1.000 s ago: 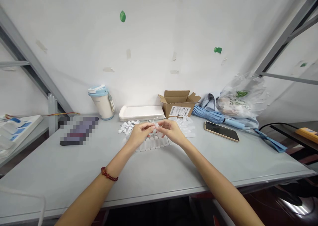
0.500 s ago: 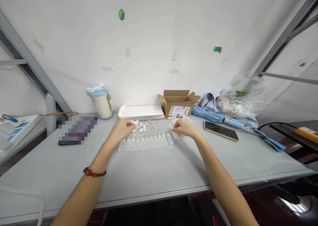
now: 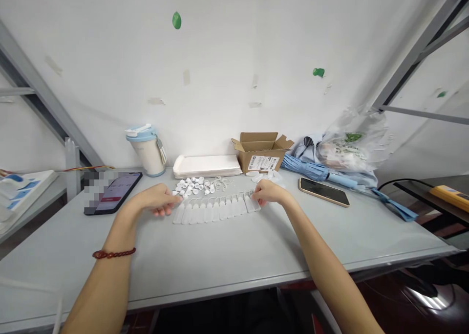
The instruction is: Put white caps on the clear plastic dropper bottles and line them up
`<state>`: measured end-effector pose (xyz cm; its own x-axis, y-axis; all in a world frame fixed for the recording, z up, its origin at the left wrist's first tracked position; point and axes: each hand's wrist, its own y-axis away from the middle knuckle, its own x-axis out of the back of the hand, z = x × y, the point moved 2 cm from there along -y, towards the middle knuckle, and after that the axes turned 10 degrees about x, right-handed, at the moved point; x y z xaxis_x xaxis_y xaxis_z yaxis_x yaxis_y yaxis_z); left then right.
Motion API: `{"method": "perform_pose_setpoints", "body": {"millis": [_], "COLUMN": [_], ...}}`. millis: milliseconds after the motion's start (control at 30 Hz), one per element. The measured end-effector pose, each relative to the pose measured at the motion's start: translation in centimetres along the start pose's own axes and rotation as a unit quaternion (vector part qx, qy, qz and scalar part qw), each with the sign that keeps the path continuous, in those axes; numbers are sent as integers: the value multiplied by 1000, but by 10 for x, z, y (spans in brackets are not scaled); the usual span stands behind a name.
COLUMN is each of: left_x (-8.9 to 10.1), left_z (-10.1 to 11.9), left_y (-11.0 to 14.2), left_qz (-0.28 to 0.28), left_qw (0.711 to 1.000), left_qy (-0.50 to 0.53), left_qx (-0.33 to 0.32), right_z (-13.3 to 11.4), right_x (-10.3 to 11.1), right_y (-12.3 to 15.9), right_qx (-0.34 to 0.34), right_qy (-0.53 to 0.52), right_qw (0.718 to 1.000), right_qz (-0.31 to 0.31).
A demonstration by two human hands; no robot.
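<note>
A row of several small translucent white bottles (image 3: 214, 210) lies on the grey table (image 3: 227, 256). My right hand (image 3: 269, 193) rests at the row's right end, its fingers pinched on the last small bottle (image 3: 254, 204). My left hand (image 3: 156, 201) hovers just left of the row with its fingers curled under; what they hold, if anything, is hidden. Behind the row sit a pile of small white caps (image 3: 191, 186) and some thin white loops (image 3: 221, 181). A red bead bracelet (image 3: 113, 253) is on my left wrist.
Along the wall stand a blue-lidded jug (image 3: 146, 150), a stack of white trays (image 3: 207, 165), an open cardboard box (image 3: 261, 150), a folded blue umbrella (image 3: 318, 170) and a plastic bag (image 3: 351, 145). One phone (image 3: 322, 191) lies at the right, another phone (image 3: 117, 189) at the left.
My hands came apart from the middle. The left went to the caps and then drew left; the right carried a small bottle down to the row's right end.
</note>
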<state>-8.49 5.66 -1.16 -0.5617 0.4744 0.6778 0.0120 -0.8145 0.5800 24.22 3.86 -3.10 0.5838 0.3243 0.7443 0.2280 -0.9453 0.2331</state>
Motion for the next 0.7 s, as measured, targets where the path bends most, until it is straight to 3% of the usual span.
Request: {"method": "perform_pose_setpoints", "body": {"millis": [267,700], "left_x": [-5,-7], "left_z": [6,3], "left_y": [14,8], "left_qz": [-48,-74], "left_qw": [998,997], "left_qy": [-26,-21], "left_qx": [-6,-7], "right_z": [-1,-7], "right_x": [-2,-5], "right_y": [2,4], "right_qx": [3,12], "right_qy": [-49,-36], "right_qw": [999,999], "right_qz": [-6,-6]}}
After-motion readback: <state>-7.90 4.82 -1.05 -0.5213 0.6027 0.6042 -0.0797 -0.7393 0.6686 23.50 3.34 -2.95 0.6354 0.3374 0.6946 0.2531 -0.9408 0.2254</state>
